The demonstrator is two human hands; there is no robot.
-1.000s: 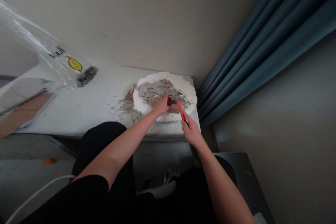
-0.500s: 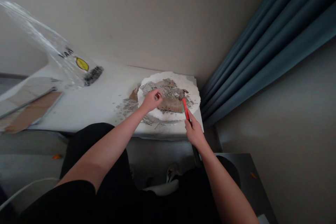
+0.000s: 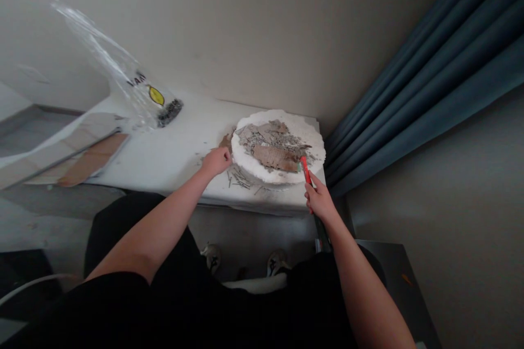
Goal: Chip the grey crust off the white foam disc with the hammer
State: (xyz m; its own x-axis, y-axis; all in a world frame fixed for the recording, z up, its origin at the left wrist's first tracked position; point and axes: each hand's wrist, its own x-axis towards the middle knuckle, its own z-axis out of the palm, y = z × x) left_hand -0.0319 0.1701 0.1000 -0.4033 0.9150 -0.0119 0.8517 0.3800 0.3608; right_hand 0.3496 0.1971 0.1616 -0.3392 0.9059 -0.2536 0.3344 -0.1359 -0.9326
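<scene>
A round white foam block (image 3: 262, 170) lies on a white table (image 3: 172, 155), covered with broken grey and brown pieces (image 3: 275, 148). My right hand (image 3: 319, 200) is closed round the handle of an orange-handled hammer (image 3: 305, 170), whose head rests at the block's right front. My left hand (image 3: 216, 161) is curled into a loose fist on the table just left of the block, beside several loose nails (image 3: 239, 179). Whether it holds anything is hidden.
A clear plastic bag (image 3: 135, 92) with a yellow label stands at the back left. Flat boards (image 3: 77, 152) lean at the table's left end. Blue curtains (image 3: 409, 82) hang at the right. My dark-clothed legs and shoes (image 3: 245, 262) are below.
My left hand has left the top of the foam block and gone down to the table at its left. The hammer has shifted right and toward the block's edge. The view has turned left.
</scene>
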